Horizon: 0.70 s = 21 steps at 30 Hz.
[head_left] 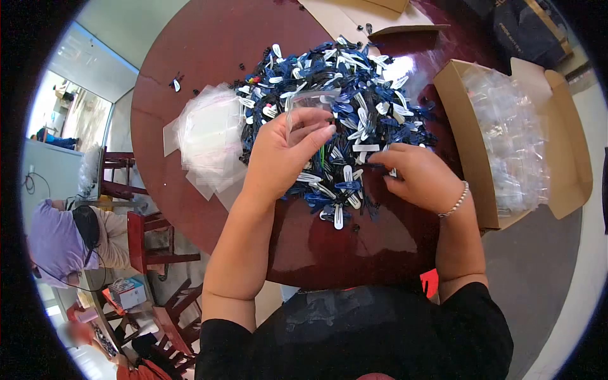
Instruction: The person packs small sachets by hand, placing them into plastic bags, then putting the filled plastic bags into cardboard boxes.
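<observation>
My left hand [282,158] is closed, pinching a small clear plastic bag [310,100] between thumb and fingers above the pile. A thin green strip shows just below that thumb. My right hand [424,177] reaches into the near right side of the pile of hair clips [354,120]. Its fingers are bent, with a gap between thumb and forefinger, and clips lie at the fingertips. Snap clips in white, dark blue and black make up the heap. One white snap clip [338,216] lies at its near edge.
Flat clear bags [209,136] are stacked left of the pile on the round dark-red table [171,63]. An open cardboard box [465,145] holding filled clear packets [506,133] stands at right. Wooden chairs [142,240] and a person in a purple top [57,234] are at left.
</observation>
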{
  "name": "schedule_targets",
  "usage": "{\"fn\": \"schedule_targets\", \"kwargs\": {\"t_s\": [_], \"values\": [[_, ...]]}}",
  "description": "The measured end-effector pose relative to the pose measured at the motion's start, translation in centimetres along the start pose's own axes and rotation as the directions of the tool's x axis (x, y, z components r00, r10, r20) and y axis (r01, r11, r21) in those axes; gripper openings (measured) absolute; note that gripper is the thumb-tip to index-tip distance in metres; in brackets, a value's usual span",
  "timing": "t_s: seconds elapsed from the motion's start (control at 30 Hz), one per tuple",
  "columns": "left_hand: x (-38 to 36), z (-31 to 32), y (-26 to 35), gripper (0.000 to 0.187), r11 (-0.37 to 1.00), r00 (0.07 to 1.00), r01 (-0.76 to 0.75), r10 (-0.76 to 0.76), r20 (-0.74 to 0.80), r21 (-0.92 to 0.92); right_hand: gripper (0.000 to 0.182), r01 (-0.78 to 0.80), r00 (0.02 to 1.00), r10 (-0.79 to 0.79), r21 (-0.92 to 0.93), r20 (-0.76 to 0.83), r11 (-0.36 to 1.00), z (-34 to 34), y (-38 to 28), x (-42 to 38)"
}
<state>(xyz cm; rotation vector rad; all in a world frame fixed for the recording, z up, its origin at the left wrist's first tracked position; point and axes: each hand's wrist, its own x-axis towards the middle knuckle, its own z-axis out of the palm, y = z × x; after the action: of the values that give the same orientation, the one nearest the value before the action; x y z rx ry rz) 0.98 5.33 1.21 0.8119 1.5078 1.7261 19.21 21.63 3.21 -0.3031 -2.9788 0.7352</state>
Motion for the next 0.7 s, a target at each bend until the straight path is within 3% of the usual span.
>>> {"fn": "schedule_targets", "kwargs": {"t_s": [0.07,0.17,0.5,0.6,0.7], "values": [[0.0,0.1,0.0,0.028,1.000,1.000,-0.003,0.003,-0.003,0.011,0.026,0.153,0.967,-0.154,0.020,0.204,0.988,-1.0,0.3,-0.5],[0.1,0.1,-0.1,0.028,0.999,1.000,0.005,-0.005,-0.015,0.036,0.019,0.157,0.928,-0.160,0.035,0.337,0.987,-0.7,0.0,-0.5],[-0.1,0.2,0.1,0.028,1.000,1.000,-0.007,0.007,-0.001,0.008,0.012,0.141,0.907,-0.156,0.067,0.390,0.988,1.3,-1.3,0.0],[-0.2,0.3,0.0,0.026,1.000,1.000,-0.003,0.003,0.013,-0.022,0.010,0.143,0.925,-0.141,0.023,0.353,0.990,1.3,-1.2,0.2],[-0.2,0.2,0.0,0.026,1.000,0.999,0.009,-0.008,0.037,-0.021,0.010,0.166,0.953,-0.197,0.148,0.229,0.975,0.3,-1.6,0.5]]}}
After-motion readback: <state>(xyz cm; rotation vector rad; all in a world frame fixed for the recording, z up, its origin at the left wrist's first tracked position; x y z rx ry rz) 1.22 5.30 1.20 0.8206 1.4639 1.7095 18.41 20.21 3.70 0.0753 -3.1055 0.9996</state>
